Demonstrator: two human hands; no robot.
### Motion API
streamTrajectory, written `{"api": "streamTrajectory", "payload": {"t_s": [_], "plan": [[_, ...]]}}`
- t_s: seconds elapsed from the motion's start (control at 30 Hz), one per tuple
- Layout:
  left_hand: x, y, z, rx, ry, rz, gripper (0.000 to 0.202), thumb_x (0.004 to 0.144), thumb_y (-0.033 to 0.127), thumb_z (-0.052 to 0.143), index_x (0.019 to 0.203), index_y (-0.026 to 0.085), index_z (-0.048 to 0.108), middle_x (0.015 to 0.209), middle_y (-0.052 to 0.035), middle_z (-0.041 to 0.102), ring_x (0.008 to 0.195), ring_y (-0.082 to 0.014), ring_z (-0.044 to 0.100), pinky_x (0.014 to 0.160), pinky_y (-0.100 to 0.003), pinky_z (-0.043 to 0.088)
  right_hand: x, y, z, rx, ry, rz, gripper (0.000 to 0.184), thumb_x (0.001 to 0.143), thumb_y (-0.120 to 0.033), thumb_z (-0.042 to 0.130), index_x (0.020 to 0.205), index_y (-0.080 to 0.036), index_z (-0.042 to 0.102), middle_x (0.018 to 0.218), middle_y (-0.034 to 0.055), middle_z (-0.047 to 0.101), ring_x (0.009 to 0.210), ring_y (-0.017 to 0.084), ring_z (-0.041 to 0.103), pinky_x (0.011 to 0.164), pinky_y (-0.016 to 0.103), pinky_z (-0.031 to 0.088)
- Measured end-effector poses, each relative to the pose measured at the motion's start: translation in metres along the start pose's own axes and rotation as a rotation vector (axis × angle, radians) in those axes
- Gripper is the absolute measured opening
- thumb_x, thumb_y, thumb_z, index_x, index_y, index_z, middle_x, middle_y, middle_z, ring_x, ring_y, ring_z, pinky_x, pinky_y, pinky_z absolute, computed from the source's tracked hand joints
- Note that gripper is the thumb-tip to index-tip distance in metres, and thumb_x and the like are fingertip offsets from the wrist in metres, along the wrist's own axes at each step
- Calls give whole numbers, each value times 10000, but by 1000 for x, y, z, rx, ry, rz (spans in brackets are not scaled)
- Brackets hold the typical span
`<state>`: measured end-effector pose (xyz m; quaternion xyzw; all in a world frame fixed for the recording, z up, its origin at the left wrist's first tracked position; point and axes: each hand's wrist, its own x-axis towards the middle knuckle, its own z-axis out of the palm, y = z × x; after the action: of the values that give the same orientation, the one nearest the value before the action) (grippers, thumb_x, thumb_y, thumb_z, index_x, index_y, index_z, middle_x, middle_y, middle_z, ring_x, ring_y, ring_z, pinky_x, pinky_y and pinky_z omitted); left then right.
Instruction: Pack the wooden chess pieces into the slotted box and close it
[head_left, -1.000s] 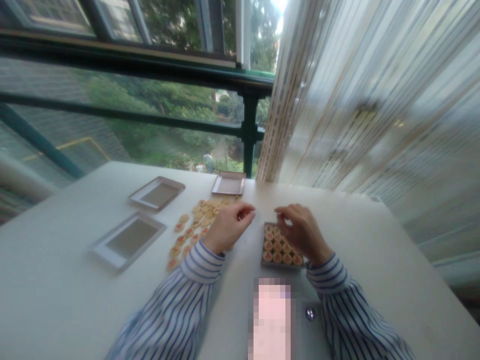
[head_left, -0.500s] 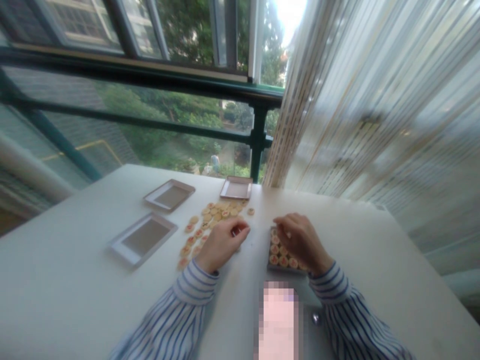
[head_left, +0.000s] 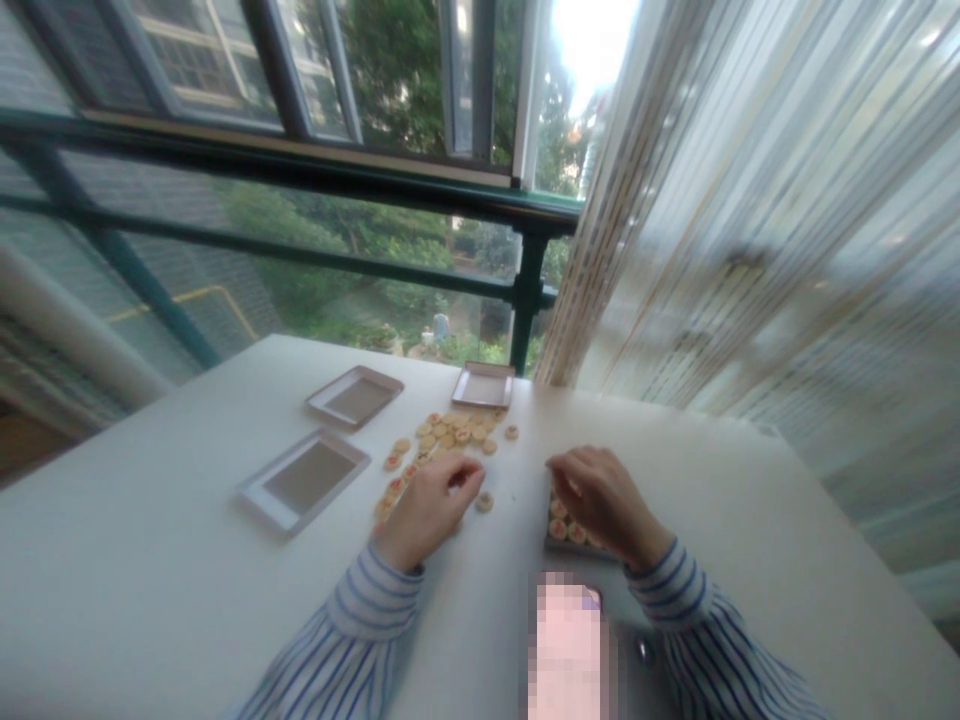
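Observation:
My left hand (head_left: 427, 508) rests on the white table (head_left: 150, 580), fingers curled in a pinch over the near end of a scatter of round wooden game pieces (head_left: 450, 437); what it holds is hidden. One loose piece (head_left: 485, 501) lies just right of its fingertips. My right hand (head_left: 604, 500) is curled over a small tray (head_left: 564, 532) packed with rows of pieces, covering most of it, fingertips pressed at its far edge.
Three shallow box trays lie beyond: a large one (head_left: 304, 483) at left, one (head_left: 354, 397) behind it, one (head_left: 484, 385) near the window rail. A striped curtain (head_left: 750, 230) hangs at right. A blurred-out pink object (head_left: 570, 645) sits at the near edge.
My view has tilted up and the scene shifted lower right. My left hand drew back from the filled tray toward the loose pieces; my right hand stayed on the tray.

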<state>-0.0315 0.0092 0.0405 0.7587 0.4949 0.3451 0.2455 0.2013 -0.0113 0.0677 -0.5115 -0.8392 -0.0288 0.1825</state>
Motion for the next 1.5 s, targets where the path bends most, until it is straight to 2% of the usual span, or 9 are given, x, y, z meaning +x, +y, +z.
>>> {"api": "streamTrajectory", "payload": {"t_s": [0.13,0.4,0.6,0.73,0.93,1.23,1.5], "plan": [[-7,-3,-4,10,30,-48,275,838,398,446,792,193,623,781,-10,650,736,-150,582,691,-258,432,0,-6,-1,-27,-28,-4,170,885,-212,426,845,-201,590,773,23,612,742,144,512,701,271,300],[-19,-8,-19,90,68,-54,321,835,436,435,734,188,611,783,-33,661,761,-166,603,681,-254,459,1,-13,5,-24,-81,-65,172,884,-216,426,925,-202,592,811,32,618,792,148,527,721,274,308],[-27,-12,-29,59,132,-78,266,816,414,476,836,207,642,787,-9,684,754,-160,623,709,-255,470,3,-17,3,-49,-130,-76,195,875,-216,434,995,-211,588,859,45,624,826,160,531,740,286,321],[-31,-16,-34,50,150,-107,264,807,418,492,825,206,647,789,-3,688,739,-158,624,700,-251,474,4,-20,2,-64,-157,-83,202,865,-213,445,1011,-210,584,875,49,624,843,165,530,750,290,326],[-37,-30,-38,68,200,-151,271,800,426,514,908,212,641,872,-15,689,812,-171,628,735,-257,471,6,-21,1,-74,-189,-87,217,871,-226,438,1031,-206,584,891,58,628,857,174,533,759,299,333],[-39,-35,-45,67,244,-186,290,793,425,519,923,204,655,918,-31,693,852,-187,634,770,-282,484,11,-25,0,-88,-225,-102,228,876,-232,434,1055,-208,574,914,62,627,890,181,537,788,310,333],[-45,-52,-46,73,278,-189,299,797,438,509,914,196,641,919,-45,687,861,-191,634,799,-312,490,17,-31,0,-92,-265,-126,238,883,-242,419,1061,-200,572,918,67,627,882,186,538,781,314,335]]}}
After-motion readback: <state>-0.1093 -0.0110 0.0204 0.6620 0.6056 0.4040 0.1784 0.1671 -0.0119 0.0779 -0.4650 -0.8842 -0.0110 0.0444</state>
